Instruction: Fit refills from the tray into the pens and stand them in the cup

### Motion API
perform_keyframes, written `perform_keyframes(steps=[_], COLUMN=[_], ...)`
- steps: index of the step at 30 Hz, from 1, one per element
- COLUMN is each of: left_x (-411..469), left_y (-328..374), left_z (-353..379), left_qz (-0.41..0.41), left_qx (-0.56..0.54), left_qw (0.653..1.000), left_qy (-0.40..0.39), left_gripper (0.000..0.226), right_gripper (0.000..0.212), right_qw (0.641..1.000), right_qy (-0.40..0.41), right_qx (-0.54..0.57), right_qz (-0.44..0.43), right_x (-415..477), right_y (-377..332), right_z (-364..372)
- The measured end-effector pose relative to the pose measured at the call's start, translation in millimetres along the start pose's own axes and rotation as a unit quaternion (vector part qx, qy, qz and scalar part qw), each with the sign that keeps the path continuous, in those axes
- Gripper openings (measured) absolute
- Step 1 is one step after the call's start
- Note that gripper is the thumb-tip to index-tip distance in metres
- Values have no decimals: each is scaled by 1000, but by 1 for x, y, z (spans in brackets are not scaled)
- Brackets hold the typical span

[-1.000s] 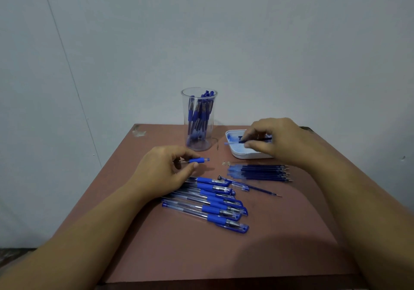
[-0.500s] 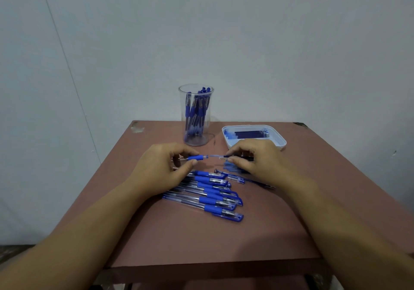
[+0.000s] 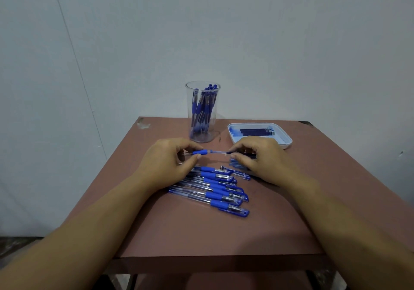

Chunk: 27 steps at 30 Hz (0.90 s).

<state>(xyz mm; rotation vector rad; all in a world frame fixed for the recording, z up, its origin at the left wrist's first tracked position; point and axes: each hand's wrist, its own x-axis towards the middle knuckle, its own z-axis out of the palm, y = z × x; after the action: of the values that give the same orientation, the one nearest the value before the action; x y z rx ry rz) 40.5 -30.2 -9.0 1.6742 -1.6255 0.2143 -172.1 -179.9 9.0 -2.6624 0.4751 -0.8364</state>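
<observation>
The clear pen barrel (image 3: 212,152) with its blue grip is up off the counter (image 3: 201,233), held level between the two hands. The left hand (image 3: 165,164) pinches it at the grip, thumb below, fingers curled over the top. The right hand (image 3: 259,159) pinches a dark refill (image 3: 230,152), and its tip meets the barrel's open end; how far in it sits, I cannot tell. On the near side of the left hand, a row of capped blue pens (image 3: 215,188) lies fanned on the counter. Under the right hand's fingers, a bundle of loose refills (image 3: 235,164) lies flat. Beyond the left hand stands the clear cup (image 3: 187,119), with a cluster of pens (image 3: 202,108) upright inside. Beyond the right hand sits the white tray (image 3: 289,143), a few dark refills (image 3: 256,132) lying in it.
</observation>
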Motion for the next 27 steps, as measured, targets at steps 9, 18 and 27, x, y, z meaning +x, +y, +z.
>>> perform_keyframes(steps=[9,18,27], left_x=[-1,-1,0], left_y=[1,3,6], left_z=[1,0,1], left_qz=[-1,1,8], left_qx=[-21,-4,4], left_qw=[1000,1000,1000], left_qy=[3,-16,-29], left_gripper=[17,17,21], right_gripper=[9,9,27], right_qw=[1000,1000,999], right_qy=[-10,-30,-39], right_qx=[12,-8,-18], right_qz=[10,-3,-23], right_x=[0,0,-2], right_y=[2,-1,-14], right_z=[1,0,-1])
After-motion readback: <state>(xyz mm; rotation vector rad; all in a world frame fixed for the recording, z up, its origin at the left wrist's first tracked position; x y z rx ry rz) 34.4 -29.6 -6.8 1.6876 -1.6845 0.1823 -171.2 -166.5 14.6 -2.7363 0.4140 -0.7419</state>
